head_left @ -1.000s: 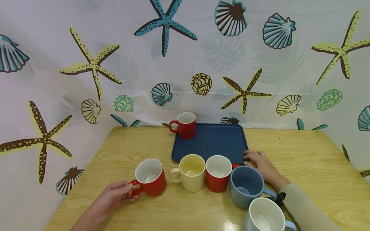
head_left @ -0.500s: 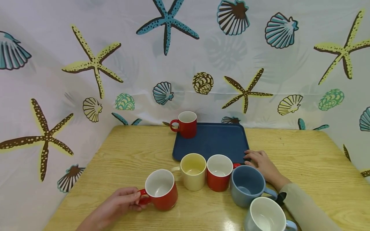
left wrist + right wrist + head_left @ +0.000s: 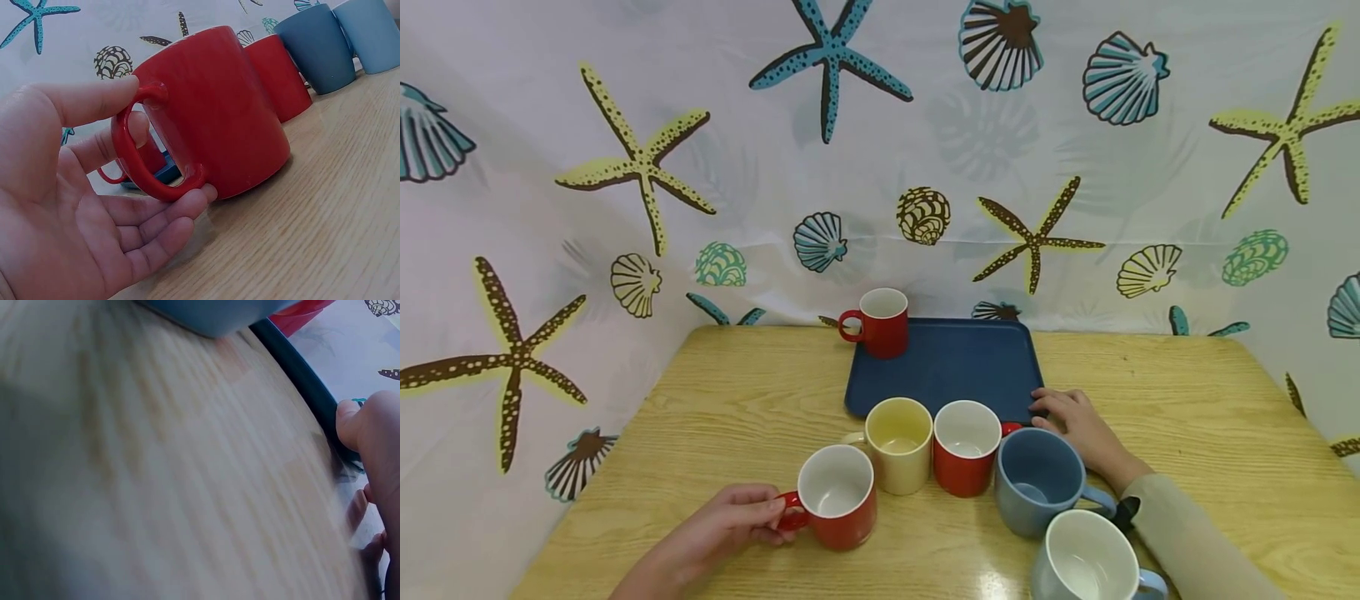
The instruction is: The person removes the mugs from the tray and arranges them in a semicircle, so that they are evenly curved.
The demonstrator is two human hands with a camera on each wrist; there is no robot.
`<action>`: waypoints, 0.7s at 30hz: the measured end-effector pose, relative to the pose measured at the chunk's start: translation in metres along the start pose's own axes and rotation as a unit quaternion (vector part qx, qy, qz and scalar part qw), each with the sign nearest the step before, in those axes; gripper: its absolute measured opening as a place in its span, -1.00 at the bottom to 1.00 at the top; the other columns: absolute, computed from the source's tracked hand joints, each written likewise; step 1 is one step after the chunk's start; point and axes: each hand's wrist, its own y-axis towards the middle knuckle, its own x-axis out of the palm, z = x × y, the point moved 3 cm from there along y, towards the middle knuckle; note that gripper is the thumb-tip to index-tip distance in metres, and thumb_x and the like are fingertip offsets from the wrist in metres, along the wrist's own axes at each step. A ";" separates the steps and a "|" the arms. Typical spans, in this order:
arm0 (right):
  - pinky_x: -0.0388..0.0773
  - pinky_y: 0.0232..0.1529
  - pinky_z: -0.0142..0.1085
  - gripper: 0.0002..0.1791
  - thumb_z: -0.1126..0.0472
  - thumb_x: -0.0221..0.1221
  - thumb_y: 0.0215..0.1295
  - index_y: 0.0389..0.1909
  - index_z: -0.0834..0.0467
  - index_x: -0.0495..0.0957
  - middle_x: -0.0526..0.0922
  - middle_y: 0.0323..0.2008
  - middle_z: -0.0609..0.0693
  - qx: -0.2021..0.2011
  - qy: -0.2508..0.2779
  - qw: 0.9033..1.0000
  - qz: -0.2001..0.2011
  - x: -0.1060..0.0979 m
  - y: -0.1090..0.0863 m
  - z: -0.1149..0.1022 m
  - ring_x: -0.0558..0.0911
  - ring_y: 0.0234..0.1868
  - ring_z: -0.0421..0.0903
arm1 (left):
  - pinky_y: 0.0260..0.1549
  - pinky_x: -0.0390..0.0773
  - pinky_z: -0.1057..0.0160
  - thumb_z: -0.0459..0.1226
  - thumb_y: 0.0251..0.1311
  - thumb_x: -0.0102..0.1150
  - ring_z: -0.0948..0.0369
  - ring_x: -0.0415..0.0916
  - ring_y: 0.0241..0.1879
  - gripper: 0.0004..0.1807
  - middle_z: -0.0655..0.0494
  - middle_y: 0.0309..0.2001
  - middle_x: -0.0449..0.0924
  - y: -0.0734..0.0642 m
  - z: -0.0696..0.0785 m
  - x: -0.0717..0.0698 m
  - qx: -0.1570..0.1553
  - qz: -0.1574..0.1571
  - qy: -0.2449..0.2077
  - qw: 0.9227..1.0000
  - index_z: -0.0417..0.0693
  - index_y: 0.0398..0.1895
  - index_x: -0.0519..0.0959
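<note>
My left hand (image 3: 737, 517) pinches the handle of a red mug (image 3: 206, 112) with a white inside. This mug stands upright at the left end of the mugs, close in front of a yellow mug (image 3: 904, 467); whether its base touches the table cannot be made out. My right hand (image 3: 1086, 433) rests at the near right corner of a dark blue tray (image 3: 955, 367), thumb (image 3: 348, 425) against the rim and the other fingers loosely bent. A second red mug (image 3: 964, 473) is beside the yellow one, and another red mug (image 3: 886, 333) sits on the tray's left side.
A blue mug (image 3: 1037, 500) and a light blue mug (image 3: 1078, 567) with a white inside stand by my right forearm. Bare wooden table (image 3: 752, 375) shows left of the tray. A patterned cloth (image 3: 880, 208) hangs behind the table.
My left hand has brought the red mug rightward and nearer to me, up to the front left of the yellow mug. The right hand stays at the tray's corner.
</note>
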 end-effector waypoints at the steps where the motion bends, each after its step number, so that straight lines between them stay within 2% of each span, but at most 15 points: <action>1: 0.36 -0.01 0.07 -0.69 0.08 0.13 0.29 0.00 0.11 0.55 0.43 0.18 0.09 0.001 0.001 1.000 -0.001 0.000 0.000 0.000 0.32 0.07 0.05 | -0.13 0.52 0.21 -0.37 0.37 -0.17 0.14 0.59 -0.18 -0.75 -0.03 -0.20 0.63 0.001 0.000 0.000 0.000 0.001 0.000 1.000 -0.15 -0.24 0.58; 15: 0.35 0.01 0.08 -0.70 0.08 0.14 0.29 -0.02 0.10 0.55 0.42 0.19 0.09 0.008 0.000 1.000 -0.006 0.001 0.001 0.000 0.31 0.08 0.05 | -0.11 0.51 0.21 -0.35 0.37 -0.14 0.14 0.60 -0.19 -0.75 0.01 -0.19 0.64 0.011 -0.002 -0.001 -0.026 0.006 -0.013 1.000 -0.11 -0.24 0.60; 21: 0.36 0.00 0.05 -0.71 0.08 0.14 0.29 -0.02 0.10 0.56 0.43 0.18 0.08 0.003 -0.004 1.000 -0.004 0.000 0.001 0.000 0.31 0.07 0.04 | -0.13 0.52 0.22 -0.36 0.37 -0.15 0.15 0.60 -0.20 -0.74 0.02 -0.20 0.64 0.013 -0.003 -0.002 -0.013 0.004 -0.014 1.000 -0.10 -0.24 0.60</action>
